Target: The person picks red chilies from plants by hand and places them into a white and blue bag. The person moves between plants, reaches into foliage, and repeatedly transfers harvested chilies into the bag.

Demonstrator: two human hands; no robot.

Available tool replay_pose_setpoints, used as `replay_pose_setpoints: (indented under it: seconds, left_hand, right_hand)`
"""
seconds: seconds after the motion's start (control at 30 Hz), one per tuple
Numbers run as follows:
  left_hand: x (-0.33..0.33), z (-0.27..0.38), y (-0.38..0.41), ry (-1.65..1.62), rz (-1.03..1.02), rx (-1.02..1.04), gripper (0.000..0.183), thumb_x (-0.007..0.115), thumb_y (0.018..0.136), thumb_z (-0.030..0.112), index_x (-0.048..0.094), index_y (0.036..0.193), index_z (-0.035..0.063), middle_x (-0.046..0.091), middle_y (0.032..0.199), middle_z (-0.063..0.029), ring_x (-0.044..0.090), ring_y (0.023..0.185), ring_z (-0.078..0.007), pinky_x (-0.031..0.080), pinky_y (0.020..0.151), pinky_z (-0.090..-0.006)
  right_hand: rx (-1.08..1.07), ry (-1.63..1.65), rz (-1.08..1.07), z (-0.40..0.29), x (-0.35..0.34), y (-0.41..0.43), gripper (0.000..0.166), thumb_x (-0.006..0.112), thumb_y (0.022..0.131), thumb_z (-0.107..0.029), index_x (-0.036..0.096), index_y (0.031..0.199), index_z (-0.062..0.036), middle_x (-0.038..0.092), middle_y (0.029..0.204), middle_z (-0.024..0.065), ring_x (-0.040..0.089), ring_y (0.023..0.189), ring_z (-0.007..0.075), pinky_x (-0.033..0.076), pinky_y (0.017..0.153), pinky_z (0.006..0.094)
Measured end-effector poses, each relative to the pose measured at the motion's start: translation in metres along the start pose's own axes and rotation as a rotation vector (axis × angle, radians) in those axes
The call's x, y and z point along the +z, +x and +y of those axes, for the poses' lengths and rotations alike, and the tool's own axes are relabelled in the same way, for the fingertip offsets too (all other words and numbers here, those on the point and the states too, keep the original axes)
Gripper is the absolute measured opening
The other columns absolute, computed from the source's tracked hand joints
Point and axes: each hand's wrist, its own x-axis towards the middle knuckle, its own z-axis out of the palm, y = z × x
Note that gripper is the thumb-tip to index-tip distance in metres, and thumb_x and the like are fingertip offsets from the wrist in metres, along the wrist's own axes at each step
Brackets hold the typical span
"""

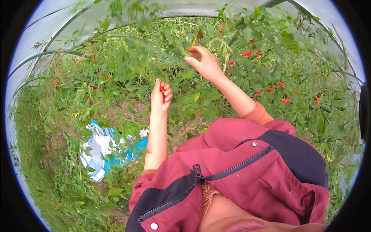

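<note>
Several red chili peppers [163, 98] show in my left hand [162, 94], whose fingers are curled around them, left of the picture's middle. My right hand [204, 62] is raised farther forward among the leafy pepper plants, its thumb and fingers curved toward a stem tip; whether they touch it is not clear. More red chili peppers [247, 53] hang on the plants to the right of that hand, and others [285, 101] grow lower down at the right.
A white and blue plastic sack [98, 145] bearing print lies among plants on the left. Metal hoops [69, 24] and pale plastic sheeting [191, 8] arch overhead. Dense pepper plants [107, 90] surround me, with patches of brown soil between them.
</note>
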Motion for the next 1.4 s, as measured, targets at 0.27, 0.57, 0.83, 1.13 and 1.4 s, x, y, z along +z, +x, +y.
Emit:
replay_pose_setpoints:
  seconds: [0.27,0.57,0.83,1.13,1.4]
  left_hand:
    - [0.022,-0.018,-0.019,-0.131,-0.148,-0.156,0.014,0.044,0.087,0.017,0.047,0.089,0.0034,0.045,0.075,-0.0050,0.040,0.056,-0.0087,0.032,0.035,-0.0158]
    - [0.081,-0.045,-0.039,0.340,-0.240,-0.107,0.021,0.051,0.083,0.027,0.046,0.071,0.0099,0.035,0.054,0.0038,0.029,0.041,-0.0043,0.021,0.032,-0.0155]
    - [0.093,-0.013,-0.023,0.702,0.036,0.263,0.021,0.043,0.087,0.023,0.051,0.083,0.0032,0.035,0.053,0.0049,0.027,0.038,-0.0033,0.021,0.032,-0.0177]
    - [0.124,-0.035,-0.006,1.010,-0.164,-0.153,0.029,0.048,0.084,0.033,0.052,0.079,0.0046,0.028,0.047,0.0078,0.022,0.038,-0.0029,0.016,0.034,-0.0184]
    - [0.081,-0.078,-0.025,0.408,-0.219,-0.206,0.019,0.047,0.085,0.018,0.050,0.094,0.0019,0.028,0.053,0.0054,0.025,0.040,-0.0039,0.019,0.034,-0.0184]
  right_hand:
    - [0.136,-0.087,0.284,0.010,-0.030,0.020,0.057,0.068,0.063,-0.036,0.047,0.099,0.0047,0.054,0.096,0.0188,0.053,0.091,0.0276,0.041,0.080,0.0351]
    - [0.230,-0.255,0.321,0.052,-0.009,0.079,0.052,0.061,0.066,-0.043,0.051,0.097,-0.0027,0.059,0.086,0.0151,0.056,0.085,0.0294,0.042,0.078,0.0361]
    - [0.279,0.190,-0.036,0.050,-0.012,0.032,0.035,0.043,0.084,-0.034,0.048,0.101,-0.0044,0.054,0.094,0.0088,0.052,0.084,0.0156,0.041,0.074,0.0301]
    - [0.299,0.217,-0.096,0.062,-0.026,-0.038,0.038,0.042,0.086,-0.028,0.040,0.117,-0.0060,0.049,0.110,0.0093,0.048,0.097,0.0179,0.037,0.083,0.0284]
    - [0.421,0.637,0.078,0.046,-0.051,-0.058,0.042,0.039,0.087,-0.034,0.039,0.119,-0.0064,0.052,0.105,0.0092,0.051,0.096,0.0210,0.036,0.088,0.0354]
